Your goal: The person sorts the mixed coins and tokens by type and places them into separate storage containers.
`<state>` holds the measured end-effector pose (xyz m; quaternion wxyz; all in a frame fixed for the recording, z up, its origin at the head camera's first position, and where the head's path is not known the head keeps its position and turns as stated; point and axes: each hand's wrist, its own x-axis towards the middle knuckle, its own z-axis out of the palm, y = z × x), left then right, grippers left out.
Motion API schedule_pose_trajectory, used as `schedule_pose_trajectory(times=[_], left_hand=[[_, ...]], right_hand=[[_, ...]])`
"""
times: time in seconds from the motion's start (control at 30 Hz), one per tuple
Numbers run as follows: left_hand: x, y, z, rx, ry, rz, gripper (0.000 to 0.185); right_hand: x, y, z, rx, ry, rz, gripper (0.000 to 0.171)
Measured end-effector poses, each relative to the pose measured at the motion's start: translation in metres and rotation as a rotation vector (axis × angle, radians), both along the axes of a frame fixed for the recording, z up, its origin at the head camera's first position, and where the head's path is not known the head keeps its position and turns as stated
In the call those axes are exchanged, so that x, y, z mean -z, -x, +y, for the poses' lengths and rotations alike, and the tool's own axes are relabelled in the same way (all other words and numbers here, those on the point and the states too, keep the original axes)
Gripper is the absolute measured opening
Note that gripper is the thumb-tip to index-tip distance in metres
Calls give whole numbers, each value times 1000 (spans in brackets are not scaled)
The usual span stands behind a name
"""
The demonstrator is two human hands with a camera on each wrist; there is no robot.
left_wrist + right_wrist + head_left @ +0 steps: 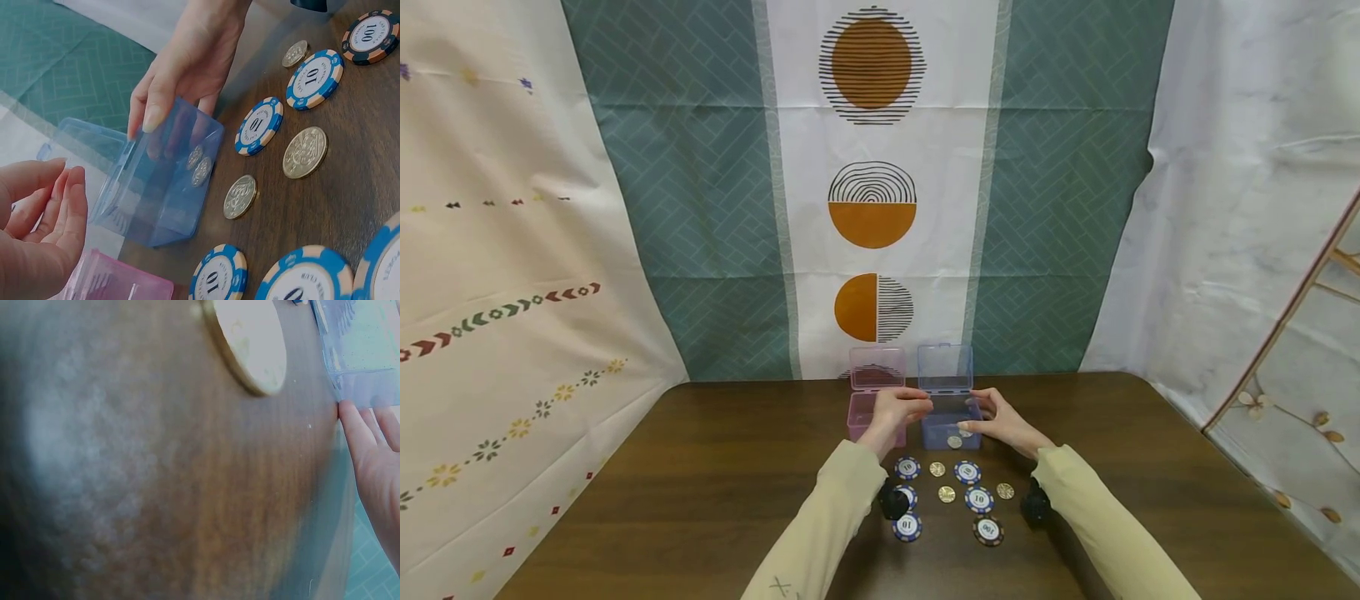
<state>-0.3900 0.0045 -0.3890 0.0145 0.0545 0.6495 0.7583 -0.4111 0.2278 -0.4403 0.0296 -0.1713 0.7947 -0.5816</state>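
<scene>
while my right hand (pixel 181 69) grips the blue box (pixel 165 181) at its right wall, thumb over the rim and fingers behind, i see the box tipped on the tabletop (pixel 715 467) with two gold coins (pixel 199 164) inside. my left hand (pixel 37 231) hovers just beside the box's left side, fingers loosely bent and holding nothing. the box's clear lid (pixel 945 367) stands open behind it. a pink box (pixel 867 414), lid also up, sits just left of the blue one. near my wrists lie blue poker chips (pixel 967 472) marked 10, a darker chip (pixel 988 531) marked 100 and loose gold coins (pixel 946 494). the right wrist view is blurred.
</scene>
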Motion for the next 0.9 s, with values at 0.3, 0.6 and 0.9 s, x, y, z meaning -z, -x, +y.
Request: schedule_pose_trajectory(times=[0.3, 0.6, 0.9], left_hand=[[-2, 1, -12, 33, 102, 9, 21], [-3, -2, -27, 147, 232, 74, 20], [3, -7, -45, 222, 305, 129, 21]], right_hand=[[0, 0, 0, -5, -6, -6, 71], [-1, -2, -1, 5, -8, -7, 72], [-1, -3, 1, -15, -8, -1, 71]])
